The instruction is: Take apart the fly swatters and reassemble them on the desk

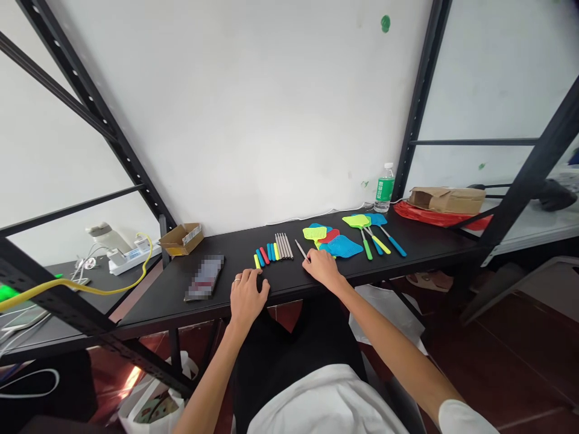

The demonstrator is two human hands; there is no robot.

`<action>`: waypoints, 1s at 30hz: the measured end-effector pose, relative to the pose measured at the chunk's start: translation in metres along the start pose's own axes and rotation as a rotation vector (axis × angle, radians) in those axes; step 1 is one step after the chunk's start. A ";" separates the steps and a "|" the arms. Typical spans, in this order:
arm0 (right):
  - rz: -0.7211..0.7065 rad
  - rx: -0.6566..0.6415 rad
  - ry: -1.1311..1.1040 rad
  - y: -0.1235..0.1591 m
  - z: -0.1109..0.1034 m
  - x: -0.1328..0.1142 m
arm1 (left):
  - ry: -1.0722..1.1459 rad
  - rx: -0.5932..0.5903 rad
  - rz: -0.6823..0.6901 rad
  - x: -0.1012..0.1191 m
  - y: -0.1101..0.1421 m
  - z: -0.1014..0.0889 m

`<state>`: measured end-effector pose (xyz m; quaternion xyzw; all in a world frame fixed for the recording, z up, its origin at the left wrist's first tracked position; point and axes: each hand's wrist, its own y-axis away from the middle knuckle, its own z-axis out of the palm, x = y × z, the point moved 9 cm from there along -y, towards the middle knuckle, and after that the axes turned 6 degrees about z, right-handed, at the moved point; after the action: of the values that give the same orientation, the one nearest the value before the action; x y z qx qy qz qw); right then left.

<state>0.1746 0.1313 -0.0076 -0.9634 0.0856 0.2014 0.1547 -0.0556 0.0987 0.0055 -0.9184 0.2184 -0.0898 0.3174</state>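
Pinching the near end of a slim silvery rod (300, 247) over the black tabletop (237, 256), beside matching rods (284, 246), the right hand (322, 269) likely has something light, stiff and slippery, best gripped mid-shaft; whether the left hand (248, 295) grasps anything I cannot tell.

- Thin grey rod (300, 248): slanted, its near end in the right hand (322, 265), its free end toward the back edge of the surface (235, 253).
- Grey rods (284, 246): lying side by side in a close row, front to back.
- Coloured grips (265, 256): yellow, blue and red, lined up on the rods' left-edge side.
- Loose swatter heads (344, 246): yellow, red and blue, overlapping in a pile.
- Handled swatters (366, 246): closer to the right edge, lime and blue heads toward the back edge, handles fanned toward the front.
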 end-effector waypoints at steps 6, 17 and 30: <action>0.046 0.025 -0.181 -0.007 -0.004 0.011 | -0.039 -0.013 -0.057 -0.006 -0.004 0.005; 0.077 -0.188 -1.028 -0.020 0.007 0.022 | 0.146 0.030 -0.147 -0.024 0.008 -0.004; 0.093 -0.287 -1.357 -0.014 0.010 0.015 | 0.204 -0.011 0.001 -0.012 0.006 0.000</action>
<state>0.1876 0.1462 -0.0183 -0.6308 -0.0163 0.7749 0.0365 -0.0680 0.0997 0.0019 -0.9061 0.2506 -0.1814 0.2884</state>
